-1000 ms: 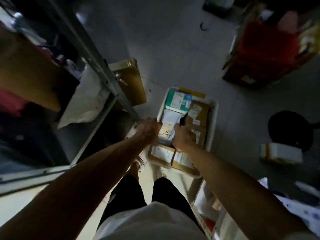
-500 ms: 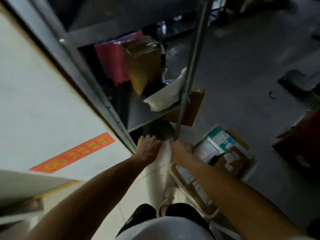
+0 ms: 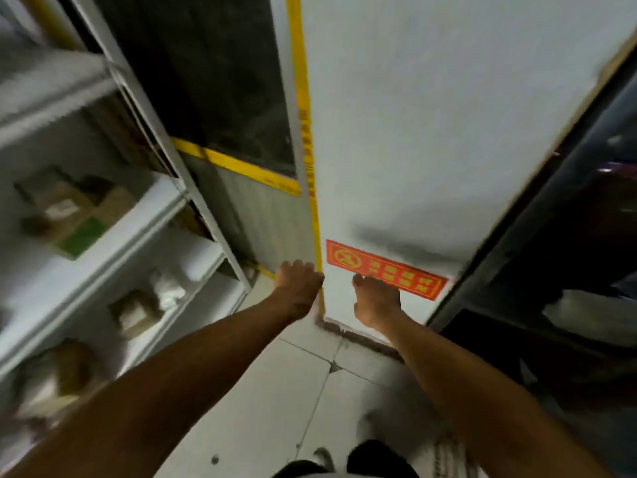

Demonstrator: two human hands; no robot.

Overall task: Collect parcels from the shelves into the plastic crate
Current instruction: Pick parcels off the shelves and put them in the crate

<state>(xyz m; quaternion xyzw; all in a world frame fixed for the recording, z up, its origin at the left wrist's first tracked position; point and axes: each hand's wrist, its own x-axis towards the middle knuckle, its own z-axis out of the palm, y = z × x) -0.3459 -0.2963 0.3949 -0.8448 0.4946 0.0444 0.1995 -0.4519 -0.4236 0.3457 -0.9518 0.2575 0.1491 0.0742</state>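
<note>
Both my arms reach forward over the floor, and neither hand holds anything. My left hand (image 3: pixel 298 286) and my right hand (image 3: pixel 375 298) have their fingers curled downward, seen from the back. White metal shelves (image 3: pixel 113 236) on the left carry several blurred parcels: brown boxes with a green one (image 3: pixel 74 215), a brown box (image 3: pixel 136 312) beside a white bag (image 3: pixel 169 291), and a parcel low down (image 3: pixel 51 377). The plastic crate is out of view.
A white wall panel (image 3: pixel 431 132) with a red sign (image 3: pixel 386 269) stands straight ahead, edged by yellow tape (image 3: pixel 305 132). A dark shelf unit (image 3: pixel 568 270) lies to the right. Pale floor tiles (image 3: pixel 275 391) run below my arms.
My view has swung left, from the crate full of parcels to the white wall and the left shelves. Both hands left the parcel in the crate and now hold nothing.
</note>
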